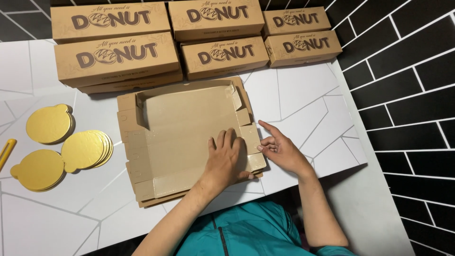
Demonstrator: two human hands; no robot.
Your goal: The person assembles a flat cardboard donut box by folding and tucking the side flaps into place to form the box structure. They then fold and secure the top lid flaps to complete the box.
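Nearest the camera, the left hand (pixel 225 159) lies palm down on the floor of a flat, half-folded cardboard box blank (pixel 185 128), fingers straight and close together, pressing rather than gripping, thumb tucked toward the near edge. Just beside it, the right hand (pixel 279 149) rests at the blank's right flap (pixel 253 149), fingers loosely curled and released, the index finger stretched out toward the flap's edge (whether a fingertip touches the card I cannot tell). The blank sits mid-table on the white table (pixel 303 104). To the left lie gold round cake boards (pixel 83 149). Farthest off, stacked brown printed boxes (pixel 116 57) line the wall.
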